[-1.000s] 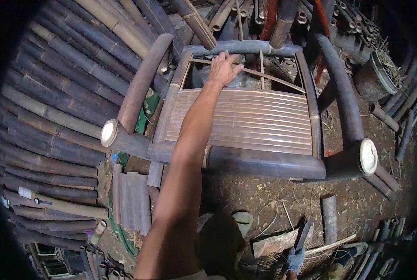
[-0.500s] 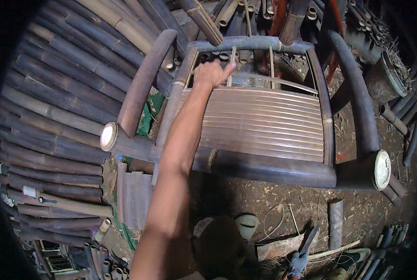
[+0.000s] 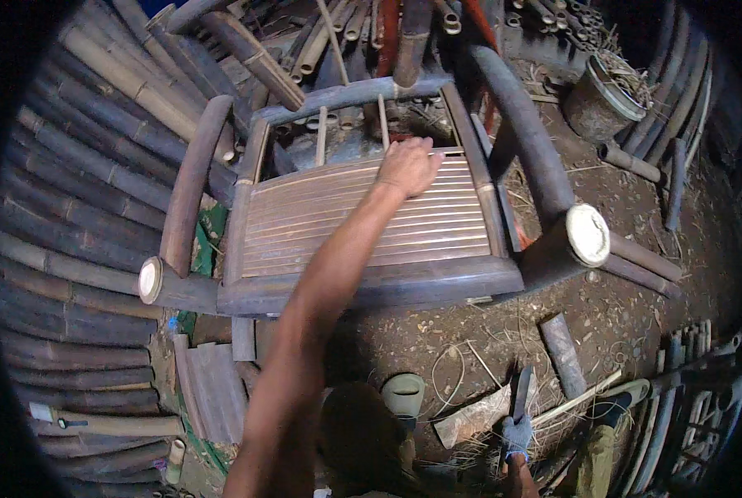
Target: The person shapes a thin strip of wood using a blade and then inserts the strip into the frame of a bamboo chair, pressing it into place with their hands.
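A dark bamboo chair stands in front of me, its seat partly covered by thin bamboo slats laid side by side. My left hand reaches over the seat to its far right part. Its fingers bend over the far edge of the farthest bamboo slat, pressing on it; the fingertips are partly hidden. Down by the ground at the lower right, my right hand, in a grey-blue glove, grips a large knife with its dark blade pointing away from me. Two thin crosspieces span the uncovered far part of the seat.
Stacked dark bamboo poles fill the left side. A bucket of shavings stands at the far right. Near my feet lie a short bamboo piece, a wooden block and loose strips. Cut poles lean at the lower right.
My left hand has moved from the slat's left end to its right part. The slat, raised and slanted before, now lies against the others. The view has shifted right; the knife stays in my right hand.
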Action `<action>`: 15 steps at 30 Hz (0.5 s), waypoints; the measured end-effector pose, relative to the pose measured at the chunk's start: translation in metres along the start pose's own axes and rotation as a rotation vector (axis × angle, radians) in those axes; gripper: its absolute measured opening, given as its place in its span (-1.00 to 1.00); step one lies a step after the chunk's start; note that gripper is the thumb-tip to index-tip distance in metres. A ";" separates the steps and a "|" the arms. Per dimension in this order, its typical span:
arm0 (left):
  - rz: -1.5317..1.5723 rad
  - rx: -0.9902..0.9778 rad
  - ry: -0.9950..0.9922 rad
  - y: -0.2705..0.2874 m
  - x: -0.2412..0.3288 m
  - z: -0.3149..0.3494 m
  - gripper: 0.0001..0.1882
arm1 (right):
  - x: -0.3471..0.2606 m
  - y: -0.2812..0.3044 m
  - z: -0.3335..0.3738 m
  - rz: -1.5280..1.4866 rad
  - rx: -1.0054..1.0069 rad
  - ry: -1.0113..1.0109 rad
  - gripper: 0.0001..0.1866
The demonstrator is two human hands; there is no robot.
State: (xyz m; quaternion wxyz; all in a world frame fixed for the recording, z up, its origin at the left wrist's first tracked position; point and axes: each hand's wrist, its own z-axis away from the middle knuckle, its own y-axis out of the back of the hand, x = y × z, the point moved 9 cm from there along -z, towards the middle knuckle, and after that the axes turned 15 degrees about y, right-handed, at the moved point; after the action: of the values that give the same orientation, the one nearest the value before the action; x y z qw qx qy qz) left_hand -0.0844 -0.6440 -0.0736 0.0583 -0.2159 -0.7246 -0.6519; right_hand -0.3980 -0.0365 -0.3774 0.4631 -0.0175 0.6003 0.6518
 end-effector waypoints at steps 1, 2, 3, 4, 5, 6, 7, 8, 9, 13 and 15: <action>-0.117 0.088 0.029 -0.005 0.021 -0.001 -0.50 | -0.007 0.004 0.000 0.025 0.021 0.042 -0.66; -0.109 0.066 0.053 -0.007 0.027 -0.003 -0.50 | -0.017 0.009 0.005 0.054 0.039 0.080 -0.66; -0.101 0.045 0.080 -0.008 0.029 -0.005 -0.49 | -0.022 0.011 0.004 0.052 0.030 0.050 -0.65; -0.092 0.011 0.105 -0.014 0.030 -0.004 -0.47 | -0.026 0.016 0.006 0.054 0.018 0.009 -0.64; -0.086 0.016 0.121 -0.008 0.031 -0.008 -0.45 | -0.031 0.015 0.006 0.041 0.010 -0.019 -0.64; -0.111 0.007 0.112 -0.007 0.036 -0.010 -0.45 | -0.037 0.017 0.010 0.044 0.045 -0.018 -0.64; -0.133 -0.004 0.105 -0.009 0.044 -0.011 -0.45 | -0.039 0.024 0.015 0.052 0.079 -0.018 -0.64; -0.152 -0.020 0.093 -0.015 0.054 -0.012 -0.45 | -0.035 0.032 0.021 0.063 0.116 -0.026 -0.64; -0.196 -0.033 0.074 -0.019 0.064 -0.013 -0.50 | -0.022 0.036 0.024 -0.060 0.178 -0.040 -0.66; -0.095 0.080 0.067 -0.019 0.000 -0.015 -0.50 | -0.036 0.091 0.010 0.000 0.424 -0.097 -0.59; -0.259 0.031 -0.043 -0.020 0.002 0.014 -0.32 | -0.026 0.120 0.008 0.063 0.518 -0.189 -0.46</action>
State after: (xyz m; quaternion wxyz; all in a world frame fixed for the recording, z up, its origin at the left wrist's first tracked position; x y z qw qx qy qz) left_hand -0.0916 -0.6314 -0.0936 -0.0386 -0.1334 -0.7574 -0.6380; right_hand -0.4535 -0.0272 -0.2683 0.4854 0.1811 0.7015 0.4894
